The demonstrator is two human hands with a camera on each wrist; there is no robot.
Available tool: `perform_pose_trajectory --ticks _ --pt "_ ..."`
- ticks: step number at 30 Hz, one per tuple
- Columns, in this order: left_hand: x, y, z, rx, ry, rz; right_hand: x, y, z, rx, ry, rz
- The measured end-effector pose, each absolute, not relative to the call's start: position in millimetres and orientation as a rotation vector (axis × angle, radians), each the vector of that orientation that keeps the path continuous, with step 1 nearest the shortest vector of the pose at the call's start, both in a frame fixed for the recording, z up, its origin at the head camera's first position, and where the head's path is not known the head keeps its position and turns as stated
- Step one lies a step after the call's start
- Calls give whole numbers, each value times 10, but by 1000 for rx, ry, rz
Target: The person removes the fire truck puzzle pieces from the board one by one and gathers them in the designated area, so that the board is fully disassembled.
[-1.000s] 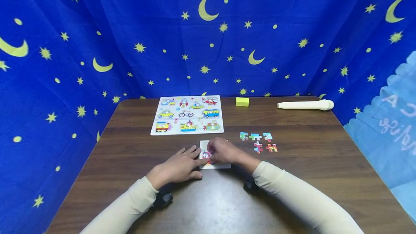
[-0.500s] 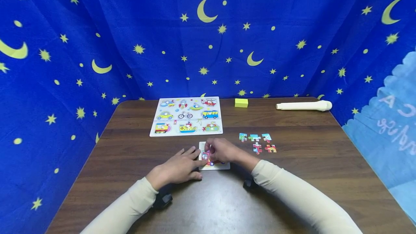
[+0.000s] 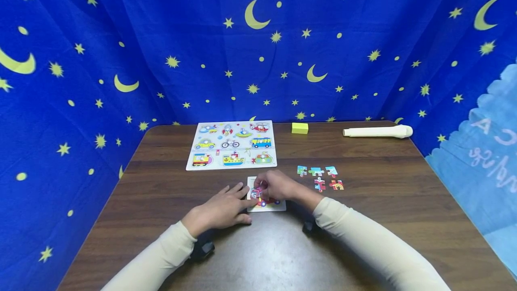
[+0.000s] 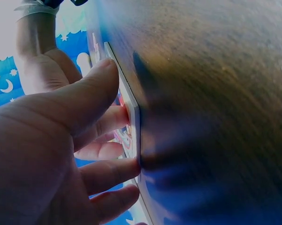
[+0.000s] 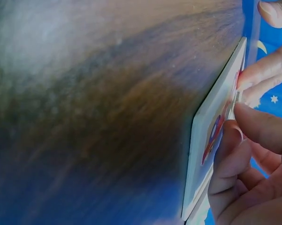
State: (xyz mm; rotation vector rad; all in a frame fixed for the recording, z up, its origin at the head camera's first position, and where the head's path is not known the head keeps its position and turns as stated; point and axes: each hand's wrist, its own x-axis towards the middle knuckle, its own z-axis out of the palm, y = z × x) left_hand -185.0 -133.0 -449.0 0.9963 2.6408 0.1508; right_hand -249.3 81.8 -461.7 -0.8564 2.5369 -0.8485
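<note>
Pinching a piece (image 3: 256, 192), the right hand (image 3: 278, 186) bares more red picture (image 3: 272, 202) than before.

more of the red vehicle picture (image 3: 270, 201) (a blue wheel (image 3: 277, 202) too) in view than before

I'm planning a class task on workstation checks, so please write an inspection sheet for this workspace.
Surface: dark wood-grain table; a glare patch lies near the person.
Job's things: small puzzle board; puzzle piece at its left part; five loose pieces to its right.
Clutter: vehicle board, yellow block and white stick towards the far edge.
Hands: left hand touches the small puzzle board's left side; right hand pinches the puzzle piece.
Cables: nothing seen.
Surroundings: blue curtain with moons and stars; light-blue lettered cloth at right.
</note>
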Motion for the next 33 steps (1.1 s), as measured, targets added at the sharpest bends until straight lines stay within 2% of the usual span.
perform_pose_trajectory --ticks 9,14,22,33 --pt "-1856 -1321 -4484 990 2645 152 -2516 1000 -4540 -807 2552 -954" --pt "-1849 -1325 -4485 974 2630 166 -2559 1417 -4480 -722 2568 -1114" --pt "-1855 -1333 -4475 957 2627 198 -2596 2056 -4504 -605 2676 -1007" --pt "-1854 -1339 -4481 944 2609 214 -2579 2123 -4609 -617 2711 -912"
